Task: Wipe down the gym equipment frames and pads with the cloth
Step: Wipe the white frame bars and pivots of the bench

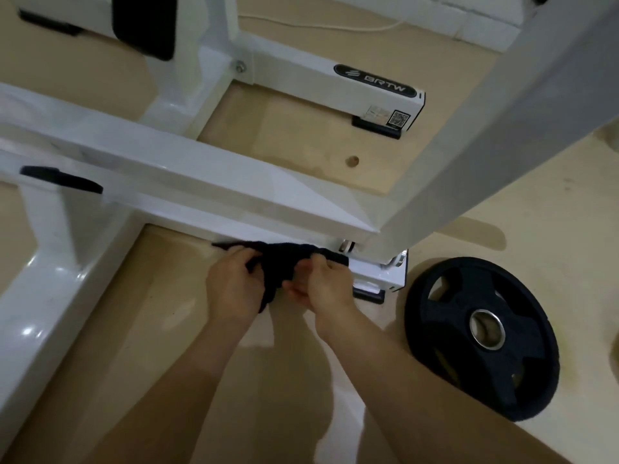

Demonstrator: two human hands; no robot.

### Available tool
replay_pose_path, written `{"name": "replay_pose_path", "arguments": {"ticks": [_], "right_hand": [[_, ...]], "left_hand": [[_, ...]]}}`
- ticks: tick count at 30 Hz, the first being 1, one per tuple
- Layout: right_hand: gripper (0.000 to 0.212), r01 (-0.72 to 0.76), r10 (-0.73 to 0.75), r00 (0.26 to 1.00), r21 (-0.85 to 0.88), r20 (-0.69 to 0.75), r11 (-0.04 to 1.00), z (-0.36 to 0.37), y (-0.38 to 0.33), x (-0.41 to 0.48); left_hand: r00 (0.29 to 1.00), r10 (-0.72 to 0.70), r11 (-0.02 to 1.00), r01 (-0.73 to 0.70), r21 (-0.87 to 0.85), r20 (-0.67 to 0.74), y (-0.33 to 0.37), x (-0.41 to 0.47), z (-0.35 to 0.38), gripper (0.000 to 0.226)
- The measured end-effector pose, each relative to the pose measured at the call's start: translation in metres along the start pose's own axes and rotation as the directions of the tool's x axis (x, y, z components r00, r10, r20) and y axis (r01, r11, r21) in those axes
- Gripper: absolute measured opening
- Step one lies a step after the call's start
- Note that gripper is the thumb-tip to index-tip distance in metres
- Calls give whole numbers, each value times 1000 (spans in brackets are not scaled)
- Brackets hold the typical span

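Note:
A dark cloth (279, 262) is bunched between both hands, low against the white gym frame (187, 182) near its foot. My left hand (231, 286) grips the cloth's left side with curled fingers. On the right side, my right hand (326, 284) pinches the cloth. The cloth's top edge lies along the underside of the frame's lower rail, partly hidden by the crossbeam above. A white upright beam (485, 128) slants across the top right. A black pad (144, 25) shows at the top left.
A black weight plate (482, 336) lies flat on the beige floor just right of my right hand. Another white base rail (335, 85) with a dark logo runs behind. A white frame leg (43, 296) crosses the left side. A white cable (318, 26) trails along the back.

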State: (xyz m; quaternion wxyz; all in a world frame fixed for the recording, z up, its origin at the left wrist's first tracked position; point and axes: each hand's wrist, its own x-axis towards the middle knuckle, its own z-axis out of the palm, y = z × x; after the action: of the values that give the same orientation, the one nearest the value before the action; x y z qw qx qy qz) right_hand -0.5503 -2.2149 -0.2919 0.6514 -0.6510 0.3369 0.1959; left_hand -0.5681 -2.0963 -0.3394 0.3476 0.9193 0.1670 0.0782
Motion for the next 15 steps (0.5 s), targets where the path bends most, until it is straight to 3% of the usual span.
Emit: {"name": "replay_pose_path", "arguments": {"ticks": [3, 5, 6, 8, 9, 11, 15], "right_hand": [[29, 171, -169, 985, 91, -24, 981, -24, -7, -37], [30, 346, -341, 938, 143, -60, 927, -30, -20, -56], [30, 389, -384, 921, 164, -64, 906, -30, -25, -60], [31, 401, -391, 916, 135, -90, 906, -29, -29, -61], [32, 403, -393, 913, 90, -108, 911, -28, -29, -61], [30, 463, -466, 875, -57, -132, 885, -33, -21, -58], [39, 586, -684, 730, -507, -9, 632, -49, -10, -58]], "left_hand": [[976, 176, 975, -191, -117, -127, 32, -27, -16, 25], [914, 327, 920, -366, -141, -239, 56, -32, -25, 24], [882, 422, 885, -450, -115, -209, 68, -28, -27, 31], [780, 625, 775, -625, 97, 28, 90, -15, -29, 50], [705, 692, 672, -708, 217, 156, 98, -7, -28, 58], [606, 716, 524, -794, 308, 346, 111, 13, -25, 63], [496, 748, 382, -865, 325, 441, 123, 46, -22, 65]]}}
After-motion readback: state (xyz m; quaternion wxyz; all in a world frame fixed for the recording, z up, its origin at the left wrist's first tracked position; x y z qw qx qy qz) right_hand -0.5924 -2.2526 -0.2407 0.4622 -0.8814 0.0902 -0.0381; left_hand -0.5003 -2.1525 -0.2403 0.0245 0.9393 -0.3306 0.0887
